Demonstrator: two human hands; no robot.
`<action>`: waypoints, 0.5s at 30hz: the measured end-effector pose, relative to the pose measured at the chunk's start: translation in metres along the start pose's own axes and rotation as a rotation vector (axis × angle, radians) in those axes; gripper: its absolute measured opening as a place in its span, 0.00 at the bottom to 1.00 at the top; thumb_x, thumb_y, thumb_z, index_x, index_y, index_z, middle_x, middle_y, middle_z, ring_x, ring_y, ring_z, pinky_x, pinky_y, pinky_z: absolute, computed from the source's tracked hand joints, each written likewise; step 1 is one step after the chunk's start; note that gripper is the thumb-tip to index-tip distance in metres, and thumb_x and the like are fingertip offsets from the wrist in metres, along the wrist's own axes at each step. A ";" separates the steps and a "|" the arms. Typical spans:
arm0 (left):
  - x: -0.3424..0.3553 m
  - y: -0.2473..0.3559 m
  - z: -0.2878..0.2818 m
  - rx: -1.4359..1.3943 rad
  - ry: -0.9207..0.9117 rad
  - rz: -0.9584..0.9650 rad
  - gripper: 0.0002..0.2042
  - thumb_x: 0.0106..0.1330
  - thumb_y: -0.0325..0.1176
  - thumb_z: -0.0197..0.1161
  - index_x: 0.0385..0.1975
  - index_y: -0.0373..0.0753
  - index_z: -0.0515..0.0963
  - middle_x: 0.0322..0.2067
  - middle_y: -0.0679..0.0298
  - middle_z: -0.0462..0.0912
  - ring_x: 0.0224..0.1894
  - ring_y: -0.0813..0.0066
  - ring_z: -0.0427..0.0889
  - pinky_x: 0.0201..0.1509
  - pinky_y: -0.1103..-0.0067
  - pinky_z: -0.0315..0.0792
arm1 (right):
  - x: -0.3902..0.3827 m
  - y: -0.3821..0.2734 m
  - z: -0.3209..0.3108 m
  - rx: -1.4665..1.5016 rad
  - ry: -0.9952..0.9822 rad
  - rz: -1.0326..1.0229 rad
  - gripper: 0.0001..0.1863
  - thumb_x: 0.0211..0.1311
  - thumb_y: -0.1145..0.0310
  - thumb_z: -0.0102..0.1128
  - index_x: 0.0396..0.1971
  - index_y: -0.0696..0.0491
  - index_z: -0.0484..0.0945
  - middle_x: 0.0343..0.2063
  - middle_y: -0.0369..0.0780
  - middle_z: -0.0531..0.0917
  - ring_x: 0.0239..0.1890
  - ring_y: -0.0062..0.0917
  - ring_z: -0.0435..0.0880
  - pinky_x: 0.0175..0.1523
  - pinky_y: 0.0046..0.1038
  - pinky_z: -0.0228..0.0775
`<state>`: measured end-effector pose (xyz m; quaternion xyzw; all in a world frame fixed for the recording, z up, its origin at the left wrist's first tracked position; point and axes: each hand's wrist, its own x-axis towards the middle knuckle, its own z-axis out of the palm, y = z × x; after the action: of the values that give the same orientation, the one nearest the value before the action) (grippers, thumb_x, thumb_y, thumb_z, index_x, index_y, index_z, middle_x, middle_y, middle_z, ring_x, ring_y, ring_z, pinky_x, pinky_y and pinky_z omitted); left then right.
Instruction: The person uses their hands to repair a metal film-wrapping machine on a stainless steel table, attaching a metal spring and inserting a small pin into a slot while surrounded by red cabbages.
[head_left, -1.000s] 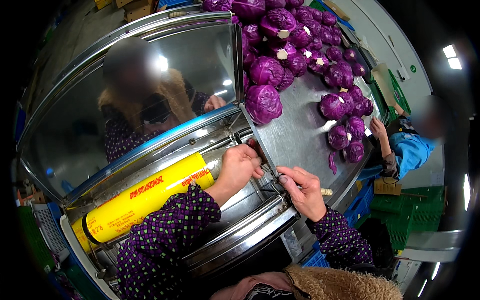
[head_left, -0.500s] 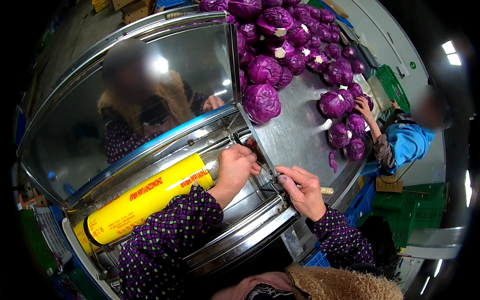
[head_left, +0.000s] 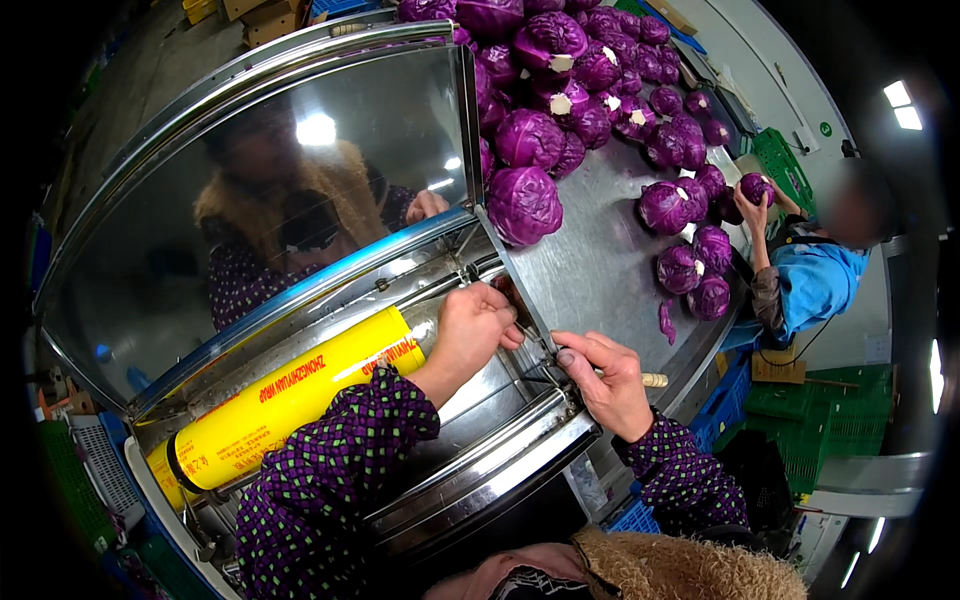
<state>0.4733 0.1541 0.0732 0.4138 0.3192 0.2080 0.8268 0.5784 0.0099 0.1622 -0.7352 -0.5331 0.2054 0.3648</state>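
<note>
We see left hand [head_left: 482, 322] curled, hold unclear; right hand [head_left: 607, 384] beside it, pinching metal panel edge [head_left: 516, 278]; slipping could scrape either hand.

One left hand [head_left: 475, 322] and one right hand [head_left: 606, 388], both bare, meet at one steel machine [head_left: 500, 455] fitted with one lid [head_left: 400, 125] and one large yellow roll [head_left: 300, 400]. More than twenty purple cabbages [head_left: 530, 138] cover one metal table [head_left: 600, 245], overlapping too much for an exact tally. Three sit grouped nearest one loose leaf [head_left: 667, 322]; one single cabbage [head_left: 757, 187] is in the two hands [head_left: 751, 212] of one co-worker [head_left: 818, 285]. One pale handle [head_left: 653, 380] shows beside the right hand, and two bright lamp panels [head_left: 903, 107] glow at upper right.
</note>
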 end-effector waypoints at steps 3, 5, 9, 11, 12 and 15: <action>0.000 0.006 -0.002 0.036 -0.042 -0.037 0.03 0.56 0.17 0.56 0.29 0.25 0.73 0.23 0.53 0.79 0.23 0.67 0.83 0.27 0.78 0.80 | -0.001 0.001 0.000 -0.001 0.002 0.000 0.11 0.60 0.76 0.60 0.43 0.59 0.80 0.20 0.38 0.76 0.21 0.20 0.72 0.27 0.22 0.63; 0.000 0.009 -0.002 0.036 -0.048 -0.049 0.03 0.56 0.17 0.56 0.29 0.25 0.73 0.23 0.53 0.79 0.24 0.67 0.83 0.27 0.78 0.80 | 0.001 0.001 0.000 0.005 0.000 -0.005 0.11 0.60 0.76 0.59 0.43 0.59 0.80 0.20 0.38 0.76 0.21 0.20 0.72 0.27 0.22 0.63; 0.003 0.009 -0.006 0.040 -0.086 -0.064 0.02 0.56 0.17 0.57 0.28 0.25 0.73 0.23 0.52 0.79 0.24 0.67 0.83 0.27 0.77 0.80 | 0.000 0.000 0.001 -0.007 0.004 -0.017 0.11 0.60 0.77 0.59 0.43 0.59 0.80 0.20 0.39 0.75 0.21 0.20 0.72 0.27 0.22 0.63; 0.005 0.009 -0.006 0.027 -0.120 -0.072 0.02 0.55 0.18 0.57 0.28 0.26 0.73 0.23 0.52 0.79 0.24 0.67 0.83 0.27 0.77 0.80 | 0.000 0.002 0.001 -0.015 0.005 -0.014 0.11 0.60 0.77 0.59 0.43 0.59 0.80 0.20 0.39 0.75 0.21 0.20 0.72 0.27 0.22 0.63; 0.003 0.010 -0.006 0.017 -0.130 -0.083 0.02 0.55 0.18 0.57 0.28 0.26 0.73 0.23 0.52 0.79 0.24 0.66 0.83 0.28 0.77 0.80 | 0.000 0.002 0.001 -0.016 0.003 -0.013 0.11 0.60 0.76 0.59 0.43 0.59 0.80 0.20 0.39 0.75 0.21 0.20 0.72 0.27 0.22 0.63; 0.000 0.010 -0.007 -0.008 -0.146 -0.105 0.02 0.55 0.17 0.57 0.28 0.26 0.73 0.23 0.52 0.79 0.24 0.66 0.83 0.28 0.76 0.80 | 0.001 0.002 0.001 -0.016 0.004 -0.025 0.11 0.60 0.76 0.59 0.43 0.59 0.80 0.20 0.39 0.75 0.21 0.20 0.72 0.27 0.22 0.63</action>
<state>0.4676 0.1634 0.0786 0.4074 0.2784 0.1350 0.8592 0.5799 0.0106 0.1600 -0.7319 -0.5430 0.1952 0.3625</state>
